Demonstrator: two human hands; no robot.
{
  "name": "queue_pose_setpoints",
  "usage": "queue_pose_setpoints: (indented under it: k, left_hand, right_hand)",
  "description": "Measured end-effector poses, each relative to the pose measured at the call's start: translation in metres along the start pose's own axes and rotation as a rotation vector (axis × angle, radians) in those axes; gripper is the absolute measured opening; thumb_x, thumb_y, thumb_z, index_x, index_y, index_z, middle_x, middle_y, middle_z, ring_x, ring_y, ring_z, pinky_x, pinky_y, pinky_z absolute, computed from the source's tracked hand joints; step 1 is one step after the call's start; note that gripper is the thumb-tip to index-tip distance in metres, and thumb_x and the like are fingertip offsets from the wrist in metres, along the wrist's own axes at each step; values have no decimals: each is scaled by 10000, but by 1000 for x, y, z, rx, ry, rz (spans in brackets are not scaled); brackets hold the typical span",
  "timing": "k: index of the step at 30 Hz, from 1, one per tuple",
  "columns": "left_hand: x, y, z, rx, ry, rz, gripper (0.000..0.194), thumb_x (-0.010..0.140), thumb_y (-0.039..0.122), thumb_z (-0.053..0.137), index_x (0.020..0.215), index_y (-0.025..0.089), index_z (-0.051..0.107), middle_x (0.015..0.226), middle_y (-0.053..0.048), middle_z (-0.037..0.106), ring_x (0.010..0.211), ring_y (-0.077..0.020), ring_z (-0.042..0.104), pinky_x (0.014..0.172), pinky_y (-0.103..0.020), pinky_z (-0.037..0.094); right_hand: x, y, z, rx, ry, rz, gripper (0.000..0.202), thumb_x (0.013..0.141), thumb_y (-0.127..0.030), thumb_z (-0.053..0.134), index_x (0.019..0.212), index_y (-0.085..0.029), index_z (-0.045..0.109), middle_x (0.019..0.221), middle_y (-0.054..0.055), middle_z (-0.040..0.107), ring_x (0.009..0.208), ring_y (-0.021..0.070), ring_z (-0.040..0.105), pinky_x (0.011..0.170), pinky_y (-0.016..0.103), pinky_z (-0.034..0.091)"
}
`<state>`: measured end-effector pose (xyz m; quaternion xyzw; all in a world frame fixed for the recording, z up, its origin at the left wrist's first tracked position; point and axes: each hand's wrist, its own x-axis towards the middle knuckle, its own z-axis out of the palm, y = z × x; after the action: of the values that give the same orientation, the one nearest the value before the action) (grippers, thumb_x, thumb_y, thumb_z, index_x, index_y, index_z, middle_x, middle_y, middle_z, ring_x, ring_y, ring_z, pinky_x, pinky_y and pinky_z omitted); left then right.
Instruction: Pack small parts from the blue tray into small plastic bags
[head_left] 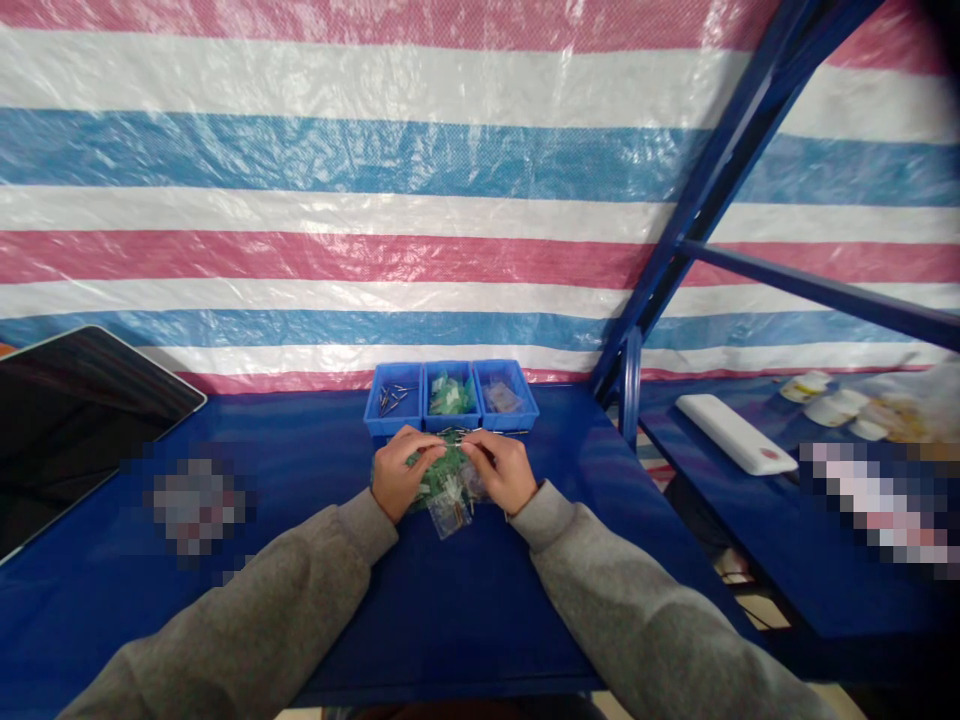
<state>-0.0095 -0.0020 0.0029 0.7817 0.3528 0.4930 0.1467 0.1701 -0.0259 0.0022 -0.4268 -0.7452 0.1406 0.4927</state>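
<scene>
My left hand [403, 472] and my right hand [504, 470] face each other over a pile of small packets on the blue table. Both are closed in a pinch, fingertips nearly meeting; what they hold is too small to make out. Under them lie green plastic packets [435, 484]. A clear plastic bag [450, 514] with small pieces inside lies at the front of the pile. Just beyond stand three blue bins: the left bin [370, 412] has thin metal pieces [391, 398], the middle bin [451, 424] green packets, the right bin [511, 422] clear packets.
A black flat screen [67, 430] leans at the left of the table [450, 620]. A blurred-out item [196, 505] lies near it. Blue metal posts [720, 180] rise at the right. A second table there bears a white box [735, 433] and several white tubs [836, 407]. Striped sheeting [337, 150] hangs behind.
</scene>
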Motion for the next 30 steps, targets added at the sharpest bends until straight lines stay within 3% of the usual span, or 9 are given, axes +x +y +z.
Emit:
queue_pose_setpoints:
  k: [2,9,14,17,23,28,30]
  left_hand:
    - [1,1,-1,-12,12,5,94,799,238,589,793,180,663,763,-34,652,727,-149,590,713,-283,472]
    - [-3,6,0,-184,-11,-61,96,849,236,503,855,167,570,938,-80,670,887,-179,620,818,-332,474]
    - [-5,6,2,-163,-46,-127,119,871,249,464,859,168,550,765,-24,662,648,-120,611,679,-262,486]
    - [-3,6,2,-73,-69,-96,155,864,266,480,863,166,598,747,-23,659,670,-125,614,669,-246,475]
    - [-3,-1,5,-68,-57,-40,176,827,312,546,852,180,659,661,-9,658,549,-110,593,584,-222,470]
    - [-3,0,4,-45,-52,-72,147,790,317,595,797,176,637,674,13,652,486,-79,552,526,-189,445]
    - [-4,1,3,-9,-50,-56,142,776,314,613,789,173,634,679,15,657,498,-78,552,538,-186,444]
  right_hand:
    - [0,1,0,-14,-26,-9,212,891,-248,445,796,-179,622,723,40,647,671,155,594,651,253,436]
    - [0,3,4,-100,-61,-15,325,904,-324,419,676,-179,601,597,21,589,566,133,538,570,234,388]
    - [1,3,2,-147,-2,18,369,912,-347,395,644,-173,579,559,12,551,539,122,504,547,229,362]
    - [1,2,1,-144,17,25,367,909,-352,400,649,-174,588,558,14,557,535,124,508,554,232,369]
    - [1,1,-1,-101,64,69,317,901,-324,420,719,-171,631,630,32,625,570,137,559,586,243,409]
    - [0,-4,-2,13,11,-27,194,870,-269,476,928,-180,638,864,61,678,765,167,618,716,264,458]
    - [-1,-5,-1,40,-26,-61,178,862,-244,485,938,-185,634,861,57,675,773,167,618,714,261,461]
